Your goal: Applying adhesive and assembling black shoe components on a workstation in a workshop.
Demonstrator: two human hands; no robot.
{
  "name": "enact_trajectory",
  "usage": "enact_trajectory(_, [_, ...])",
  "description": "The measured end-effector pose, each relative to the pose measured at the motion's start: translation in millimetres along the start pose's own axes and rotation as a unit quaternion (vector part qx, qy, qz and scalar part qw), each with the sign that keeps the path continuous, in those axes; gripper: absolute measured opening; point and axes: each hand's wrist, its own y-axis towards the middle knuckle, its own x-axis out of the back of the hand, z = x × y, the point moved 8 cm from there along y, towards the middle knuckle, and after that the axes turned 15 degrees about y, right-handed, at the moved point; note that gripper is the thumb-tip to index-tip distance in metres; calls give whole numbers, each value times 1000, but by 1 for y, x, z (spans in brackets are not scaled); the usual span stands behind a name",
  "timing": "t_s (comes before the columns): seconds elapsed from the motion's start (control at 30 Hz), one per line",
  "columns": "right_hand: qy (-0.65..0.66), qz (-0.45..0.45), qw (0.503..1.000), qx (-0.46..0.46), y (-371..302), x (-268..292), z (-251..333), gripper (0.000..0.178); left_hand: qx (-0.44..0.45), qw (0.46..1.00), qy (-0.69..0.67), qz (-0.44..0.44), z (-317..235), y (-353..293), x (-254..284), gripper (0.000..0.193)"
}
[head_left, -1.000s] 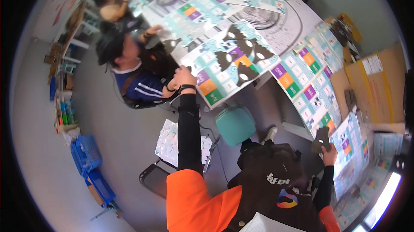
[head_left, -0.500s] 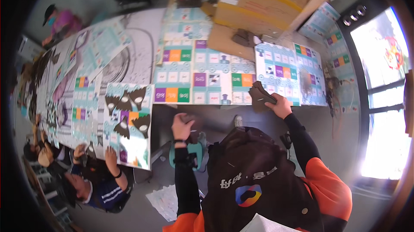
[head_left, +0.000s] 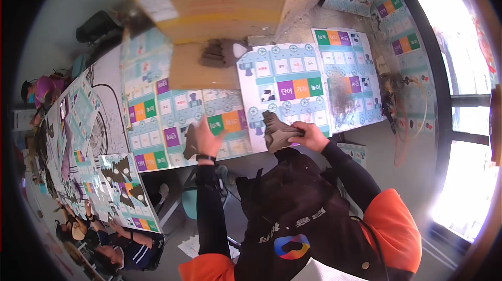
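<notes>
My right hand (head_left: 312,137) grips a thick stack of dark grey-brown cut-out pieces (head_left: 278,133) with jagged edges, thumb on top, above the near edge of a printed sheet on the table. To its left, my left hand (head_left: 210,141) is over the table edge, smeared by motion. A dark cut-out piece (head_left: 190,144) shows at that hand's left side and appears held by its fingers, the thumb standing out to the right. Another pile of dark cut-outs (head_left: 218,53) lies farther off on brown cardboard, with a pale oval at its right end.
A large cardboard box (head_left: 214,4) stands at the back. Printed sheets (head_left: 300,66) in teal, purple, orange and green cover the table. At the left, several jagged cut-outs lie on a white board (head_left: 144,213) near a seated person (head_left: 128,252). Cables (head_left: 400,119) hang at the right.
My view has shifted right and nearer the table. My left hand has moved forward over the table edge with a dark piece beside it. The right hand still grips its stack.
</notes>
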Motion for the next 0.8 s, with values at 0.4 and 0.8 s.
enact_trajectory(0.4, [-26, 27, 998, 58, 53, 40, -63, 34, -44, 931, -362, 25, -202, -21, -91, 54])
enact_trajectory(0.8, [-103, 21, 984, 141, 38, 8, -65, 90, -90, 968, -133, -194, -228, -38, -118, 49])
